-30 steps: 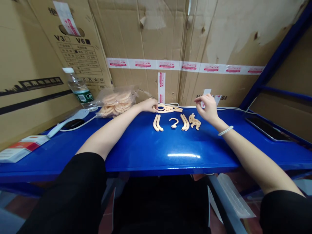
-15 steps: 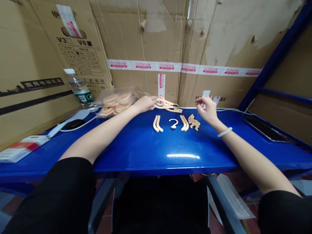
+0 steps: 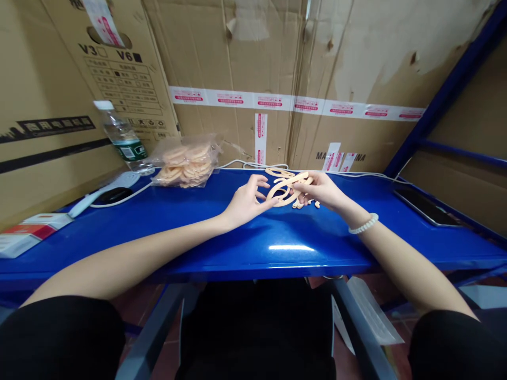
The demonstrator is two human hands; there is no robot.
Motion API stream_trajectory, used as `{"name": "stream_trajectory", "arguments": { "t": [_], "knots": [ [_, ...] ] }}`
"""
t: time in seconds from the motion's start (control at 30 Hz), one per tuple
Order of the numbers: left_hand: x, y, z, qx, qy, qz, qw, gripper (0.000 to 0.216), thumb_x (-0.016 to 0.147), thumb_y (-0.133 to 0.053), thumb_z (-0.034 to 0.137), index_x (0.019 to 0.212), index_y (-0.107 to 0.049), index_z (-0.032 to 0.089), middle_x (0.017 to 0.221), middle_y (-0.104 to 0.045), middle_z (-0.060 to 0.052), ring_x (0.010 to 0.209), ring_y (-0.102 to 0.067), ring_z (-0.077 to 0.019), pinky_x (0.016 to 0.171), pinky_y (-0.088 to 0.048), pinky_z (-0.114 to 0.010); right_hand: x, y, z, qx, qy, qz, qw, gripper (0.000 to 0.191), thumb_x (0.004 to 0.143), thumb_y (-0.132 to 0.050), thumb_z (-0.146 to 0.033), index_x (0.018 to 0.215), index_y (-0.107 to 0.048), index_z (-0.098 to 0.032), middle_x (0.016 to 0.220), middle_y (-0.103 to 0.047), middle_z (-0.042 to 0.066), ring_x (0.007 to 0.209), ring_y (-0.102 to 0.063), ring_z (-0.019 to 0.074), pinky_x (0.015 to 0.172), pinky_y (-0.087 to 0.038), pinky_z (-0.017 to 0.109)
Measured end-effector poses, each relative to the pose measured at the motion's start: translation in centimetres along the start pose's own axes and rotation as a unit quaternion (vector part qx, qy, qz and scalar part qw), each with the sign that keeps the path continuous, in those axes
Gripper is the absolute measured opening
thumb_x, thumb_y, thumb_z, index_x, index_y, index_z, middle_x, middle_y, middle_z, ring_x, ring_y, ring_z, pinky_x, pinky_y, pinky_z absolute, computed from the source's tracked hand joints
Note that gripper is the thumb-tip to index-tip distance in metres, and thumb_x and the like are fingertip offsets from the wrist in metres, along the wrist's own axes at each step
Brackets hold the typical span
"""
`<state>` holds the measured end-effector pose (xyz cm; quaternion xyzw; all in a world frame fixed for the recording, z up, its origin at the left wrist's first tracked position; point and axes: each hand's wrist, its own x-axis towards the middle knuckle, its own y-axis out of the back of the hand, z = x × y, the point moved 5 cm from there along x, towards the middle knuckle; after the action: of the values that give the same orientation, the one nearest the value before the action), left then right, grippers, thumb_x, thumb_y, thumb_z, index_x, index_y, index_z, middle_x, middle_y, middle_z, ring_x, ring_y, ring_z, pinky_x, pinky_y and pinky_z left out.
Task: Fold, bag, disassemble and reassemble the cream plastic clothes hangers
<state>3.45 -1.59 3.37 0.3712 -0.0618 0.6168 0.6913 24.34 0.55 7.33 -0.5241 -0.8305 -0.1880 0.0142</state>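
Both my hands meet over the middle of the blue shelf [image 3: 222,248]. They hold a flat peach plastic frame of curved parts [image 3: 285,186] between them, a little above the surface. My left hand [image 3: 247,199] pinches its left end with the other fingers spread. My right hand [image 3: 320,191] grips its right end with curled fingers. Loose peach curved pieces [image 3: 303,203] lie on the shelf under my right hand, partly hidden. Another peach frame [image 3: 277,172] lies just behind.
A clear bag of peach parts [image 3: 185,161] and a water bottle [image 3: 121,138] stand at the back left. A white handheld device [image 3: 103,191] and a red-and-white box [image 3: 24,238] lie at the left. A dark phone [image 3: 422,206] lies at the right. Cardboard boxes wall the back.
My left hand lifted a peach frame from the back of the shelf and brought it toward me. My right hand moved in and took its other end. The view tilted slightly.
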Motion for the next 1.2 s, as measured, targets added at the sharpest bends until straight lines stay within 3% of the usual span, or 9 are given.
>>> {"name": "stream_trajectory", "arguments": {
  "t": [0.1, 0.27, 0.47, 0.63, 0.83, 1.03, 1.2],
  "knots": [
    [0.3, 0.4, 0.2, -0.044, 0.017, 0.03, 0.998, 0.052, 0.079, -0.081, 0.044, 0.118, -0.062, 0.016, 0.107, -0.075, -0.01, 0.073, -0.072, -0.0156, 0.066, -0.058, -0.027, -0.3, -0.5, -0.8, -0.055, 0.01, -0.052, 0.997, 0.04, 0.078, -0.087, -0.047, 0.091, -0.068, -0.014, 0.07, -0.073, 0.007, 0.05, -0.065, 0.0145, 0.044, -0.054, 0.023],
    [0.4, 0.5, 1.2, -0.019, -0.014, 0.01, 1.0, 0.026, 0.078, -0.082, 0.041, 0.091, -0.076, 0.019, 0.088, -0.079, -0.006, 0.075, -0.074, -0.019, 0.067, -0.058, -0.028, -0.6, -1.6, -0.9, -0.053, 0.023, -0.079, 0.995, 0.04, 0.079, -0.087, -0.046, 0.094, -0.068, -0.014, 0.079, -0.076, 0.009, 0.052, -0.066, 0.0151, 0.045, -0.056, 0.025],
    [0.0, 0.4, 1.7, -0.04, -0.009, 0.03, 0.999, 0.021, 0.08, -0.078, 0.033, 0.095, -0.077, 0.019, 0.085, -0.08, -0.005, 0.079, -0.077, -0.0205, 0.066, -0.062, -0.028, -0.4, -1.0, -0.5, -0.037, 0.013, -0.018, 0.999, 0.049, 0.071, -0.092, -0.047, 0.099, -0.066, -0.016, 0.071, -0.073, 0.005, 0.052, -0.066, 0.0166, 0.046, -0.056, 0.026],
    [-0.3, -0.2, 1.9, -0.049, -0.006, 0.03, 0.998, 0.017, 0.078, -0.077, 0.026, 0.094, -0.076, 0.018, 0.087, -0.08, -0.004, 0.076, -0.077, -0.0196, 0.075, -0.066, -0.031, -0.6, -1.4, -0.9, -0.05, 0.017, -0.02, 0.998, 0.041, 0.076, -0.088, -0.049, 0.086, -0.067, -0.015, 0.067, -0.072, 0.006, 0.054, -0.067, 0.0168, 0.049, -0.056, 0.027],
    [0.0, 0.4, 1.1, -0.081, 0.024, 0.064, 0.994, 0.023, 0.075, -0.07, 0.013, 0.098, -0.073, 0.015, 0.092, -0.081, -0.005, 0.086, -0.079, -0.0206, 0.075, -0.066, -0.027, -0.2, -1.2, 0.2, -0.044, -0.006, -0.026, 0.999, 0.042, 0.07, -0.093, -0.048, 0.086, -0.073, -0.015, 0.067, -0.072, 0.007, 0.06, -0.071, 0.019, 0.053, -0.062, 0.027],
    [0.5, 0.6, -0.4, -0.161, 0.06, 0.084, 0.982, 0.02, 0.087, -0.065, 0.022, 0.106, -0.064, 0.015, 0.092, -0.077, -0.006, 0.068, -0.075, -0.0144, 0.065, -0.063, -0.024, 0.0, -0.7, 0.8, -0.053, -0.043, -0.054, 0.996, 0.041, 0.066, -0.096, -0.047, 0.084, -0.081, -0.013, 0.068, -0.073, 0.008, 0.06, -0.071, 0.0182, 0.057, -0.065, 0.027],
    [1.1, 1.1, -1.7, -0.204, 0.085, 0.133, 0.966, 0.018, 0.093, -0.061, 0.031, 0.107, -0.057, 0.019, 0.093, -0.07, -0.003, 0.066, -0.071, -0.0115, 0.062, -0.061, -0.022, 0.1, -0.3, 0.6, -0.068, -0.043, -0.063, 0.995, 0.039, 0.066, -0.096, -0.048, 0.079, -0.078, -0.015, 0.067, -0.073, 0.008, 0.058, -0.07, 0.0187, 0.053, -0.062, 0.028]
  ]
}}
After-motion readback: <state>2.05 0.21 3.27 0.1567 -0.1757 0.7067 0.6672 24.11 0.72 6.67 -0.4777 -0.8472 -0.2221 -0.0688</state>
